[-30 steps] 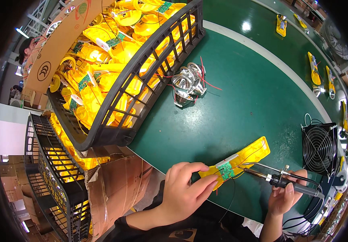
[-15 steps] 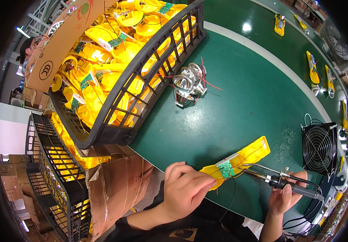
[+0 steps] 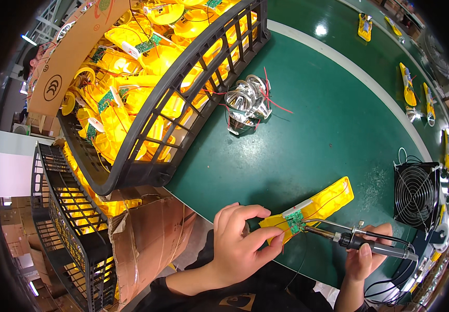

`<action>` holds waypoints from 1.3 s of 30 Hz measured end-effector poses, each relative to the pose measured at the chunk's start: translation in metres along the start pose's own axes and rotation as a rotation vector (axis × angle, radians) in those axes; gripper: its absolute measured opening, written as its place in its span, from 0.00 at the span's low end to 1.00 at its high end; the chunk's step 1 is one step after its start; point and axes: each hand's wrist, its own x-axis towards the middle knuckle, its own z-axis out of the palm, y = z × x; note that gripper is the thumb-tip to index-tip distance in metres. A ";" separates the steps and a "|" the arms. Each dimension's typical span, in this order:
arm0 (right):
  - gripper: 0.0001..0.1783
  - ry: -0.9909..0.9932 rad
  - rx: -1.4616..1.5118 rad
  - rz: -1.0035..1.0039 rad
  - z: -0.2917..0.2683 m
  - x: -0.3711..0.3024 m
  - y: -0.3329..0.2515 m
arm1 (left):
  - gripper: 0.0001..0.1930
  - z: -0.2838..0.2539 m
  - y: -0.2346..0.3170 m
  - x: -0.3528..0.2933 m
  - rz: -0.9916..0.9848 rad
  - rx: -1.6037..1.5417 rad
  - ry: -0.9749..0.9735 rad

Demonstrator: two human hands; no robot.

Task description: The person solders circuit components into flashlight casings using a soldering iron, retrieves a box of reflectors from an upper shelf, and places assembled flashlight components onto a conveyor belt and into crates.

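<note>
My left hand (image 3: 240, 249) is at the near end of a yellow plastic casing (image 3: 333, 198), its thumb and a finger closed on that end while another finger is raised away. A small green circuit board (image 3: 294, 221) sits in the casing, with thin dark and red wires running from it. My right hand (image 3: 364, 260) grips a soldering iron (image 3: 357, 242) by its dark handle. Alongside the iron runs a thin metal guide tube (image 3: 333, 224). Both the iron's tip and the tube's end meet at the board's right edge; actual contact is too small to tell.
A black crate (image 3: 156, 119) heaped with yellow casings stands at the left of the green table (image 3: 307, 140). Silver reflectors (image 3: 248, 104) with red wires lie beside it. A black fan (image 3: 416, 195) stands at right. More casings (image 3: 406, 86) lie along the far green strip.
One finger of my left hand has lifted away from the others. The soldering iron has shifted slightly, its tip now closer over the board. The whole view has moved a little.
</note>
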 end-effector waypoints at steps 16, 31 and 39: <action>0.21 0.004 -0.071 0.075 0.007 0.001 -0.007 | 0.08 -0.002 0.001 0.000 -0.054 -0.023 -0.038; 0.20 0.021 -0.099 0.033 0.007 0.000 -0.007 | 0.08 -0.002 0.001 0.002 -0.048 -0.016 -0.033; 0.20 0.003 -0.106 0.058 0.005 -0.001 -0.008 | 0.08 0.000 0.001 0.000 -0.066 -0.032 -0.009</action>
